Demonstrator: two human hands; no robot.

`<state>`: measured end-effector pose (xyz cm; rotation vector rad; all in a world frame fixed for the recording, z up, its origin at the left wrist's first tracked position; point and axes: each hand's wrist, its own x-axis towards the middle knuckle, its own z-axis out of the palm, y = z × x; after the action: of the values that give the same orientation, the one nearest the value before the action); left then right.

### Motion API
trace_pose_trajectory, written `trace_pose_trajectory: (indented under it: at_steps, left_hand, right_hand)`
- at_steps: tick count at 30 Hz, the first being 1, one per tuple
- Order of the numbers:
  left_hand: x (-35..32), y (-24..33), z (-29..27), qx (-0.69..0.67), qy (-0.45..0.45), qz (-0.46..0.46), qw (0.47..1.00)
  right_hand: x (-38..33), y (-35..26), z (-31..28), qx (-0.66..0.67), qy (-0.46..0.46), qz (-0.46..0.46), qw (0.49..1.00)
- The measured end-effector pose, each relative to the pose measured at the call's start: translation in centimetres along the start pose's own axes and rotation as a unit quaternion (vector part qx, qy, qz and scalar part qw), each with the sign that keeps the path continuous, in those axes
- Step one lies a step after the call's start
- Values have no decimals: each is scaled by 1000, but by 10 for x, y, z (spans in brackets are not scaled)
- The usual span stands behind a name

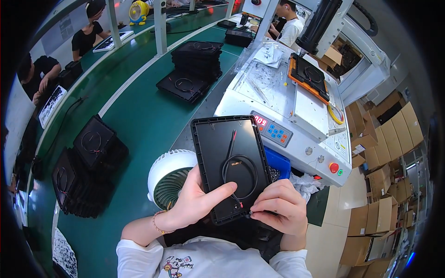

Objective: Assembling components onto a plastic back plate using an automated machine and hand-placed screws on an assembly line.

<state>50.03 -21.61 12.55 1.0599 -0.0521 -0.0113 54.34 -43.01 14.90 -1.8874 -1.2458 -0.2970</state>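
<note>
In front of me a black rectangular plastic panel (211,148) with a raised rim is held tilted, its inner face toward me. A black cable (256,175) lies coiled on it, with red at its ends. My left hand (198,200) grips the panel's left edge, thumb pressed on the face near the cable. At the lower right corner, my right hand (281,204) is closed in a pinch on a small metal part (251,213), too small to name for certain. Beside the panel, a blue bin (283,163) is filled with small grey pieces.
Stacks of similar black panels stand on the green table, far (194,60) and left (90,180). A white fan (162,164) sits left of the panel. Ahead right is a white machine (232,99) with an orange fixture (295,78). Cardboard boxes (366,217) stand right; co-workers sit beyond.
</note>
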Motion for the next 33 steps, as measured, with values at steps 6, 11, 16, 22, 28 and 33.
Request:
trace_pose_trajectory:
  at_steps: [6, 11, 16, 22, 28, 33]
  left_hand:
    - [-1, -2, 0, 1, -3, 4, 1000]
    - [-1, -5, -2, 12, -12, 5, 1000]
    - [-1, -4, -1, 30, -10, 17, 999]
    - [0, -5, -1, 18, -6, 13, 1000]
    - [0, -3, -1, 7, 2, -10, 1000]
    - [1, -7, -1, -42, 15, -33, 998]
  right_hand:
    - [0, -4, 0, -54, -16, -5, 998]
    - [0, -4, 1, -84, -11, -29, 996]
    - [0, -5, 1, -118, -16, -51, 992]
    - [-3, -5, 3, -103, 14, -44, 994]
    - [-7, -3, 5, -139, 25, -91, 986]
    - [-14, 8, 8, -216, 30, -201, 955]
